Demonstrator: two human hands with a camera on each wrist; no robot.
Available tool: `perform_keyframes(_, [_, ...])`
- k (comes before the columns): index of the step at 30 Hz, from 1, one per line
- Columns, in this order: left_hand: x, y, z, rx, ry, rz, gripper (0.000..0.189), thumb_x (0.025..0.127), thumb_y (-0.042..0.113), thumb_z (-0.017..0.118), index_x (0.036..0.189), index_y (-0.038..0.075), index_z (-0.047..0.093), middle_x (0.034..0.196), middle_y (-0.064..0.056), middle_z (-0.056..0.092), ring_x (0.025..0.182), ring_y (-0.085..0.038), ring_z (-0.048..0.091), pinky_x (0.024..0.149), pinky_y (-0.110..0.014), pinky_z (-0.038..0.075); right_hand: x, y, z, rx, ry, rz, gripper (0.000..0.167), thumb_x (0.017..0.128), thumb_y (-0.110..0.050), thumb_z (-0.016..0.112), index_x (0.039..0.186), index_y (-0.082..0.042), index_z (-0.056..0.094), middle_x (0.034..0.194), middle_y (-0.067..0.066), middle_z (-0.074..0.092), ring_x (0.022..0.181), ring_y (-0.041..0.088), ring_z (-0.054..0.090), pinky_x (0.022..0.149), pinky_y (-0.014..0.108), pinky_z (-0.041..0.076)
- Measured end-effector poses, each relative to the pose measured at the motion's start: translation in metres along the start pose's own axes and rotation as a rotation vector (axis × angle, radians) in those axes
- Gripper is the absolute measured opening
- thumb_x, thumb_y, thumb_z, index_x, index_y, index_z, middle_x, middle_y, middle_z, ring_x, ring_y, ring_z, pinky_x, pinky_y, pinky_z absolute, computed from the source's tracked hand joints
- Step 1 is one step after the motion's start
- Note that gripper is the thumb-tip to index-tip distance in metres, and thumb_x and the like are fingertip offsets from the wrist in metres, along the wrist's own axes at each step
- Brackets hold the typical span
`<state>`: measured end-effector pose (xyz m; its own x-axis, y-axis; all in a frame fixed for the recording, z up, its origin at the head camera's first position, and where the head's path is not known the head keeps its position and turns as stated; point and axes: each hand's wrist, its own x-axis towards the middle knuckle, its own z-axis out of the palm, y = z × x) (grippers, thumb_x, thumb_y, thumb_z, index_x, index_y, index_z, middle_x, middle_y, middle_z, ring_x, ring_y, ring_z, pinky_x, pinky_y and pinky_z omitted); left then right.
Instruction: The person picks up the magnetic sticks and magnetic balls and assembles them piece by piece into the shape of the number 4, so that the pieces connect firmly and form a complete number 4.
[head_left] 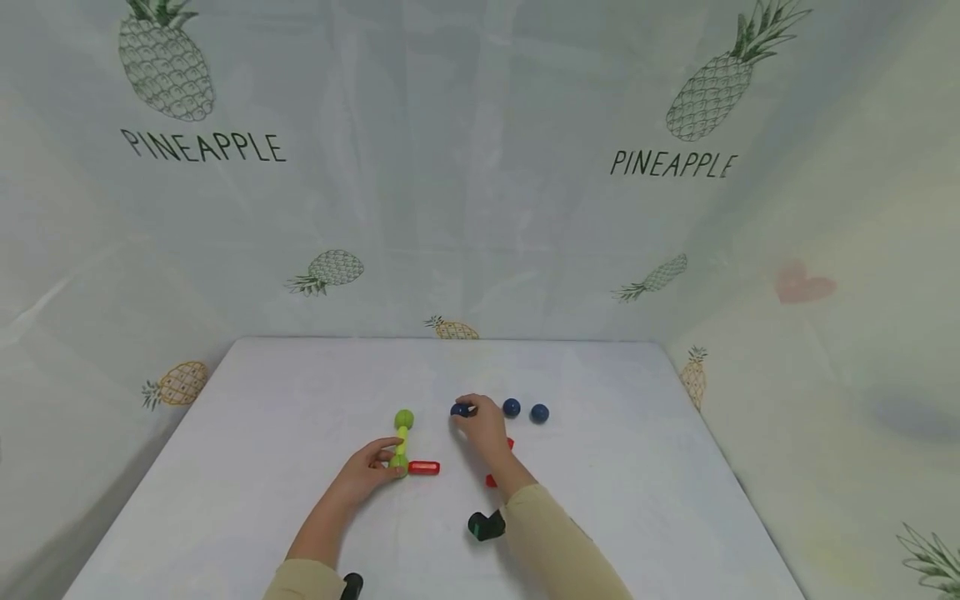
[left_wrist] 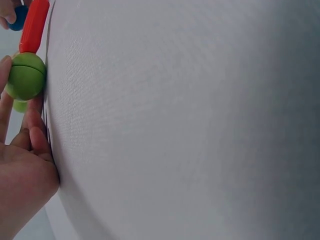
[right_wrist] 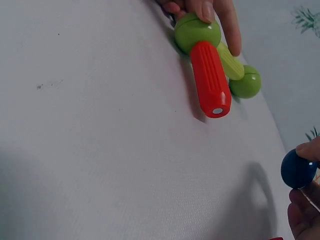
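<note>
**One red rod [head_left: 424, 468], lengthwise left to right**

Left hand [head_left: 371, 468]: thumb and fingers gripping the near green ball [right_wrist: 192, 36]. Yellow-green rod [head_left: 402, 435]: leading away from those fingers to the far green ball [head_left: 404, 419]. Red rod: just right of the left fingertips, against the near green ball, free end pointing right; left hand nearer. Right hand [head_left: 483, 425]: pinching the first blue ball [right_wrist: 294, 170], beyond and right of that free end. Second blue ball [head_left: 512, 407]: right of these fingers.

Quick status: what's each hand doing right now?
Left hand: holding the green ball joined to the red stick.
Right hand: pinching a blue ball.
</note>
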<state>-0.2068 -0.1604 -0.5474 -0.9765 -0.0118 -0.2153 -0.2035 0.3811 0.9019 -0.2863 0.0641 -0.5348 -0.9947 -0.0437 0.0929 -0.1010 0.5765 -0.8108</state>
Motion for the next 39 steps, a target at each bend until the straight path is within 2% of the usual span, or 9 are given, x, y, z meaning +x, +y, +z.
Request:
perform_keyframes(9, [0.000, -0.007, -0.002, 0.019, 0.000, -0.011, 0.052, 0.079, 0.016, 0.081, 0.127, 0.012, 0.063, 0.107, -0.007, 0.064, 0.089, -0.021, 0.048, 0.074, -0.034, 0.039, -0.016, 0.000, 0.000, 0.083, -0.022, 0.009, 0.028, 0.081, -0.011, 0.078, 0.109, -0.010, 0.073, 0.095, 0.001, 0.063, 0.080, 0.015, 0.054, 0.067, 0.028, 0.047])
perform_keyframes(21, [-0.001, -0.005, -0.003, -0.005, -0.008, 0.014, 0.051, 0.079, 0.012, 0.081, 0.127, 0.008, 0.062, 0.106, -0.007, 0.064, 0.085, -0.019, 0.047, 0.072, -0.033, 0.039, -0.034, 0.002, -0.005, 0.214, -0.025, 0.022, 0.028, 0.082, -0.015, 0.078, 0.108, -0.006, 0.071, 0.090, 0.000, 0.062, 0.078, 0.015, 0.053, 0.061, 0.026, 0.046])
perform_keyframes(32, [0.001, 0.000, -0.002, 0.038, -0.013, 0.011, 0.053, 0.080, 0.014, 0.080, 0.129, 0.008, 0.061, 0.107, -0.007, 0.064, 0.086, -0.020, 0.047, 0.071, -0.033, 0.039, -0.044, 0.003, -0.009, 0.270, -0.055, 0.056, 0.026, 0.082, -0.017, 0.077, 0.105, -0.011, 0.069, 0.097, -0.001, 0.064, 0.081, 0.015, 0.056, 0.064, 0.028, 0.048])
perform_keyframes(39, [0.002, 0.001, -0.001, 0.049, -0.012, -0.002, 0.052, 0.080, 0.014, 0.080, 0.129, 0.009, 0.061, 0.107, -0.008, 0.064, 0.086, -0.021, 0.048, 0.072, -0.033, 0.039, -0.050, 0.003, -0.010, 0.259, -0.094, 0.066, 0.027, 0.083, -0.016, 0.077, 0.108, -0.010, 0.069, 0.102, 0.000, 0.064, 0.085, 0.016, 0.056, 0.065, 0.027, 0.049])
